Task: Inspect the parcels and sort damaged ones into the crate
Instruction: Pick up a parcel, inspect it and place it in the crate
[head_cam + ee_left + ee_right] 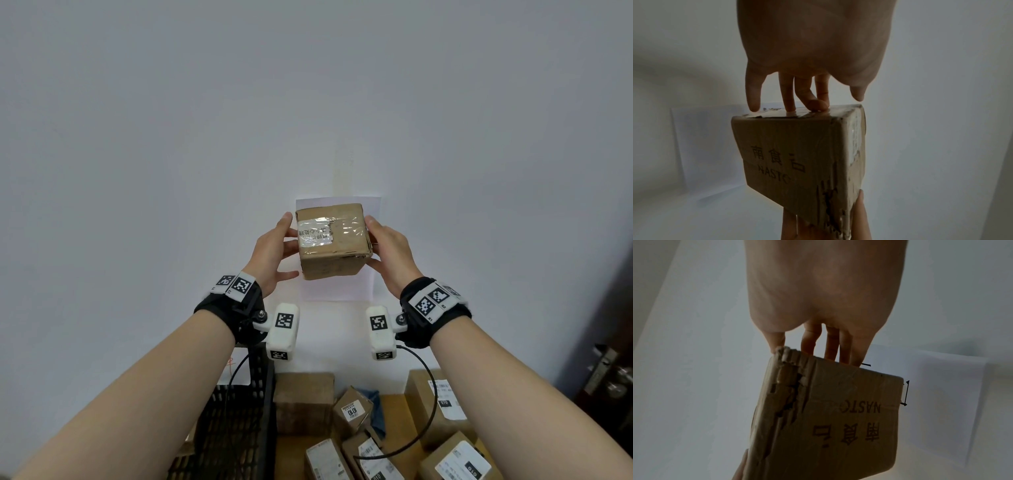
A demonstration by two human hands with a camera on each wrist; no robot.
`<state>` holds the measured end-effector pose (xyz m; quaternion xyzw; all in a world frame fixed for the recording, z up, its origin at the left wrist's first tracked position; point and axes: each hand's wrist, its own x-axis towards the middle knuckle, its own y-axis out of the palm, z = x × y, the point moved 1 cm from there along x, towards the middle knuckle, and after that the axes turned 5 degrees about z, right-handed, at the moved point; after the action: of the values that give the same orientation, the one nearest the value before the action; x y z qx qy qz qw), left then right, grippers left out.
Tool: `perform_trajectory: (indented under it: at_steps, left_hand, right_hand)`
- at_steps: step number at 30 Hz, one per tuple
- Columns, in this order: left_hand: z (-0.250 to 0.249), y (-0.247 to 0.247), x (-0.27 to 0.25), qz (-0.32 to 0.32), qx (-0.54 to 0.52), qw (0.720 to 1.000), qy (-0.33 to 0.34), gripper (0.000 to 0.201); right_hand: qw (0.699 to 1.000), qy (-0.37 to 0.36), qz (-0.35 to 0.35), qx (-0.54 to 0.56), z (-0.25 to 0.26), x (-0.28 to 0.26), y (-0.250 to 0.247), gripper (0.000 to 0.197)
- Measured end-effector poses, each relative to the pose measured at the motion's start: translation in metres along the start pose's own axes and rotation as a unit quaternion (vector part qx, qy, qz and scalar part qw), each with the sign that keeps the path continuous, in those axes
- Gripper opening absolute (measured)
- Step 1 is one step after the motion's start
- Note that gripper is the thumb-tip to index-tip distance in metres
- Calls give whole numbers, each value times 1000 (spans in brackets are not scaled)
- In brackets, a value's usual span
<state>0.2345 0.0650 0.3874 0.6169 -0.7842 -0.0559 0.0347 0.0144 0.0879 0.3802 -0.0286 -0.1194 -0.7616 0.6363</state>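
Parcels lie nearest the person, a loose heap of brown cardboard boxes (pixel 352 409) with white printed labels on a wooden table (pixel 394 407), some tipped on edge. Just left of them stands the black crate (pixel 236 421), a hard plastic lattice with an open top. A thin black cable (pixel 430 411) from the right wrist camera droops in a loop over the heap; in lowering the arms it could well snag a box corner and drag it.

Higher up, well clear of the table, both hands hold one small box (pixel 334 240) in front of a white paper sheet (pixel 337 287) on the pale wall (pixel 308 102). The left hand (pixel 274 255) presses its near-straight fingers (pixel 789 97) against one side, thumb on the opposite face; the right hand (pixel 388 250) clamps the other side the same way, fingers (pixel 831 344) barely bent. The hold is a squeeze between two palms, not a wrap.

That box is dull, slightly creased corrugated card, roughly cubic, with glossy crinkled clear tape over a label on the face turned to the person. One edge (pixel 789 394) by the right hand is ripped open, its layers frayed and buckled. I judge it damaged, so bound for the crate. The risk: pressure on that weak edge may crush it further, or the tape's slick surface may let the box slip.
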Motion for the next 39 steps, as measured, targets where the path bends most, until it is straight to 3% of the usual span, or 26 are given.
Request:
perform_trajectory:
  at_steps: [7,11,16,18,20,25,28,32,35,36,39]
  left_hand:
    - [5,-2,0,-6,18,1000,-23,56]
    - [9,-1,0,-5,12,999,-31,53]
    - [8,-2,-1,17,-29,999,-16,27]
    - [8,-1,0,10,-32,999,4,11]
    - [8,-1,2,0,-37,999,23,8]
    - [6,3,-3,-16,-25,997,69,37]
    - [7,4,-4,-26,-2,996,90,59]
    - [12,4,-3,-19,-3,995,93,65]
    - [14,4,-1,-16,7,997,74,104]
    - [13,5,-1,-13,7,998,66,109]
    - [12,8,-3,1,4,999,52,99]
  right_hand:
    - [1000,-9,-4,-12,-2,-1,0,28]
    - [1000,-10,-9,-27,-1,-2,0,26]
    - [999,0,-7,-32,-2,-1,-2,26]
    - [1000,7,-5,-25,-3,0,-1,32]
    - [1000,11,-1,-26,-5,0,1,40]
    - [999,-6,16,-39,-10,-5,4,22]
    - [998,-21,20,-49,-9,-7,5,22]
    - [995,-61,30,-79,-4,-8,9,29]
    - [991,-79,45,-101,-4,-8,11,27]
    - [990,-82,48,-108,-4,-8,12,25]
    - [984,-104,51,-137,-2,-9,13,21]
